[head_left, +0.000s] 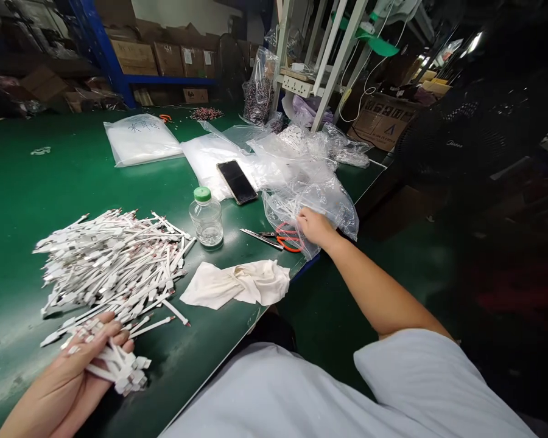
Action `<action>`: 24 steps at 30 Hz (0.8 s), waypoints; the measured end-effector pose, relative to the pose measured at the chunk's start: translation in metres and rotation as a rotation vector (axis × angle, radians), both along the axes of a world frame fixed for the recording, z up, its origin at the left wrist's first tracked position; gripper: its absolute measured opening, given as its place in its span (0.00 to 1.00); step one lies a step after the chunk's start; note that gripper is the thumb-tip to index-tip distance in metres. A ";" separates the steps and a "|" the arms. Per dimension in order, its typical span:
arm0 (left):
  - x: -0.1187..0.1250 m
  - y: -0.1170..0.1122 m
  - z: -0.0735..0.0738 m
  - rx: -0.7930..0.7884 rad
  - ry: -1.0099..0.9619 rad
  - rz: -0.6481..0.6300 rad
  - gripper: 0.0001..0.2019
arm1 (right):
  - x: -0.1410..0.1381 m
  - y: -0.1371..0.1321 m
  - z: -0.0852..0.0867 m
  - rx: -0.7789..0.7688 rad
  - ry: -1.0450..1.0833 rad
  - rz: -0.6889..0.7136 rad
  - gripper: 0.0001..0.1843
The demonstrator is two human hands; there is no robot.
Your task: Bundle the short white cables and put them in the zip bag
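Cable bundle (pixel 126 370) | axis down-right, plugs lowermost | left hand (pixel 80 360) clasping it | right hand (pixel 315 227) at bag (pixel 333 204), grip unclear

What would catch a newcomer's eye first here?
Probably the big heap of short white cables on the left of the green tabletop, with the left hand in front, holding a bunch of similar cables. Next, the right hand at a clear plastic bag near the table's edge. Between heap and bag, a green-capped clear bottle stands upright.
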State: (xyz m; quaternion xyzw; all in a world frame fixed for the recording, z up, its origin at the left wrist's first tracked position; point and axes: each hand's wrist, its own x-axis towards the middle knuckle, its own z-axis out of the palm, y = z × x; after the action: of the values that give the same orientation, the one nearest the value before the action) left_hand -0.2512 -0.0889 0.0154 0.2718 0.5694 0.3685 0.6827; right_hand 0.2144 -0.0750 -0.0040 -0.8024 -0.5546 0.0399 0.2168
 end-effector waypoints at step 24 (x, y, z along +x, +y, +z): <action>0.006 -0.009 0.005 0.007 -0.043 0.125 0.12 | -0.016 0.061 0.024 0.017 -0.141 -0.202 0.18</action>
State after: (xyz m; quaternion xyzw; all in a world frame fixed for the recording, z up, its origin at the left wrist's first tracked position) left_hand -0.2454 -0.0975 0.0202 0.2303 0.5690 0.4183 0.6695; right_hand 0.1983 -0.0135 0.0200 -0.8531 -0.4852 -0.0434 0.1868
